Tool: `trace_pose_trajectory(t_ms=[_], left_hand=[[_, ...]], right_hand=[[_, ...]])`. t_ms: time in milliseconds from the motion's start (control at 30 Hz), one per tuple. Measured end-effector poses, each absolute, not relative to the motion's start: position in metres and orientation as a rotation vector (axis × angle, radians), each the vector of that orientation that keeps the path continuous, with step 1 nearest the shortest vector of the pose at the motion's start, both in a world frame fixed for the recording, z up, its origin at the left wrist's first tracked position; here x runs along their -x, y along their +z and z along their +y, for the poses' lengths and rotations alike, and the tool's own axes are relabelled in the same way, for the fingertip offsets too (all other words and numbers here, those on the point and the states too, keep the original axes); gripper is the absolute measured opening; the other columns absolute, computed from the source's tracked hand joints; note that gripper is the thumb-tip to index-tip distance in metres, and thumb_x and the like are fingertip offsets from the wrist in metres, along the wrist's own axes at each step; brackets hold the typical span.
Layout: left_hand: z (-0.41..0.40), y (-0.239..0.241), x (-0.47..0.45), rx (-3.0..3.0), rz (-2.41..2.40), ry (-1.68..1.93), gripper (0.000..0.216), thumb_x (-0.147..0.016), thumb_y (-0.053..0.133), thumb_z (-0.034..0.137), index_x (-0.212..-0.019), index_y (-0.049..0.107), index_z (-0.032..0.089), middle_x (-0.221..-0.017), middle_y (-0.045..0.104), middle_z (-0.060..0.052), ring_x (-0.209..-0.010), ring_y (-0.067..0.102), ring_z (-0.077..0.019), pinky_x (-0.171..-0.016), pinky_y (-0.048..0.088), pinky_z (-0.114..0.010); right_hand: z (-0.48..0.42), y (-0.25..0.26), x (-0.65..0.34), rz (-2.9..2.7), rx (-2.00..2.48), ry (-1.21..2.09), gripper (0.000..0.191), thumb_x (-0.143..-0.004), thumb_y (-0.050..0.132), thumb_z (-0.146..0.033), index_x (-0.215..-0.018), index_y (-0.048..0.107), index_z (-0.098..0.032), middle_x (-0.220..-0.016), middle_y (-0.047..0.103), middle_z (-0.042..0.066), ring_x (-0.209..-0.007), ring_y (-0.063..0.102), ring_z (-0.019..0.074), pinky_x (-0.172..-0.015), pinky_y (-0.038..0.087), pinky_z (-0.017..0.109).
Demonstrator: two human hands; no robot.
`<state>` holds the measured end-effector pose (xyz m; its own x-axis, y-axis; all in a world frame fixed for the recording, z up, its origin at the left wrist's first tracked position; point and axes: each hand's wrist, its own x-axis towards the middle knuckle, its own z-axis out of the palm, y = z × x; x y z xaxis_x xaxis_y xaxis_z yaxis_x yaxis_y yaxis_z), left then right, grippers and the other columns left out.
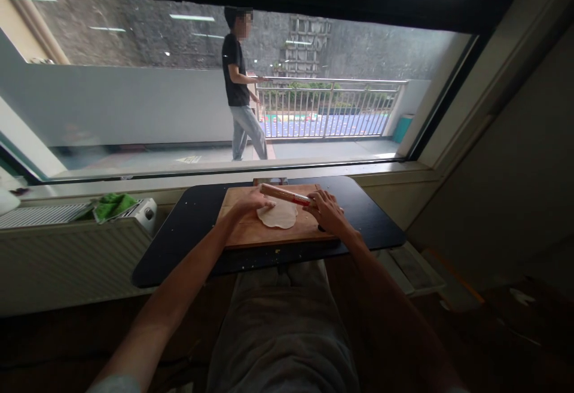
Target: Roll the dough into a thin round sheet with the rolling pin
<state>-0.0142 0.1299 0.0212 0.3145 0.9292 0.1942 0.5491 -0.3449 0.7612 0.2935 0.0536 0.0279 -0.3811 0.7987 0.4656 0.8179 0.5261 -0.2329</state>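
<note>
A flat round of pale dough (278,216) lies on a wooden board (269,232) set on a small black table (188,231). A wooden rolling pin (284,194) rests across the far edge of the dough. My left hand (253,200) lies flat with fingers stretched out, touching the dough's left edge and the pin's left end. My right hand (326,209) presses down on the pin's right end with fingers extended over it.
A radiator (67,249) with a green cloth (112,204) on top stands to the left. A wide window (134,100) is ahead; outside, a person in a black shirt (240,88) walks on a balcony. My lap sits under the table.
</note>
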Motion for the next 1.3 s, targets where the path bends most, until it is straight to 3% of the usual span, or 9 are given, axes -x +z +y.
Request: trace_pose_trajectory(t_ms=[267,433,533,633,767,933,1100,1200,1300], left_hand=[[0.133,0.044,0.030,-1.974,0.955,0.732,0.085,-0.064,0.094,0.057,-0.136,0.071,0.019,-0.131,0.080,-0.016,-0.119,0.075,-0.0353,-0.098,0.064,-0.044],[0.149,0.050,0.023,-2.044,0.953,0.692,0.056,-0.066,0.086,0.055,-0.108,0.078,0.019,-0.107,0.082,-0.011,-0.099,0.078,-0.0300,-0.087,0.064,-0.039],[0.150,0.043,0.014,-2.049,0.993,0.794,0.046,-0.068,0.084,0.048,-0.104,0.078,0.021,-0.104,0.082,-0.008,-0.097,0.078,-0.0281,-0.090,0.063,-0.037],[0.143,0.038,0.016,-1.982,1.162,0.976,0.039,-0.083,0.073,0.054,-0.100,0.076,0.018,-0.104,0.082,-0.012,-0.095,0.077,-0.0277,-0.089,0.062,-0.039],[0.129,0.040,0.032,-1.942,1.267,1.064,0.046,-0.101,0.053,0.058,-0.104,0.075,0.017,-0.115,0.082,-0.015,-0.107,0.077,-0.0285,-0.095,0.062,-0.041],[0.116,0.041,0.045,-2.173,1.470,0.967,0.034,-0.102,0.056,0.048,-0.094,0.076,0.022,-0.104,0.083,-0.010,-0.102,0.077,-0.0284,-0.098,0.060,-0.039],[0.096,0.030,0.063,-2.190,1.677,1.148,0.022,-0.103,0.055,0.031,-0.098,0.074,0.021,-0.113,0.077,-0.014,-0.114,0.071,-0.0306,-0.111,0.055,-0.047],[0.076,0.020,0.078,-2.330,1.564,1.242,0.014,-0.098,0.070,0.034,-0.102,0.076,0.022,-0.112,0.073,-0.010,-0.110,0.069,-0.0288,-0.106,0.058,-0.046],[0.061,0.015,0.086,-2.456,1.383,1.147,0.022,-0.091,0.083,0.032,-0.111,0.078,0.024,-0.117,0.073,-0.008,-0.115,0.068,-0.0290,-0.108,0.056,-0.047]], right_hand=[[0.057,0.018,-0.294,-2.176,1.339,-0.009,0.015,-0.114,0.064,-0.035,-0.123,0.068,-0.025,-0.124,0.072,0.010,-0.115,0.070,0.0293,-0.096,0.055,0.040],[0.060,0.013,-0.297,-2.178,1.357,0.007,0.015,-0.114,0.063,-0.037,-0.117,0.070,-0.025,-0.116,0.072,0.008,-0.103,0.072,0.0267,-0.089,0.057,0.037],[0.058,0.014,-0.299,-2.181,1.347,0.018,0.018,-0.115,0.061,-0.040,-0.119,0.069,-0.025,-0.116,0.073,0.008,-0.106,0.072,0.0271,-0.090,0.057,0.037],[0.057,0.019,-0.298,-2.241,1.379,0.007,0.019,-0.114,0.064,-0.041,-0.122,0.069,-0.024,-0.119,0.073,0.009,-0.113,0.071,0.0276,-0.094,0.055,0.037],[0.060,0.031,-0.281,-2.393,1.331,-0.009,0.019,-0.111,0.071,-0.038,-0.124,0.071,-0.023,-0.125,0.075,0.010,-0.122,0.068,0.0286,-0.105,0.051,0.039],[0.074,0.038,-0.239,-2.485,1.230,-0.016,0.022,-0.113,0.069,-0.034,-0.130,0.071,-0.021,-0.133,0.073,0.011,-0.123,0.067,0.0254,-0.105,0.049,0.034],[0.095,0.031,-0.224,-2.510,1.190,-0.049,0.017,-0.111,0.071,-0.031,-0.126,0.073,-0.023,-0.132,0.072,0.009,-0.121,0.066,0.0236,-0.105,0.049,0.034],[0.101,0.024,-0.232,-2.513,1.201,-0.060,0.015,-0.112,0.070,-0.029,-0.125,0.073,-0.023,-0.132,0.072,0.010,-0.121,0.065,0.0243,-0.107,0.048,0.035],[0.100,0.019,-0.239,-2.515,1.242,-0.049,0.016,-0.114,0.065,-0.029,-0.126,0.072,-0.020,-0.134,0.072,0.012,-0.122,0.065,0.0258,-0.105,0.048,0.035]])
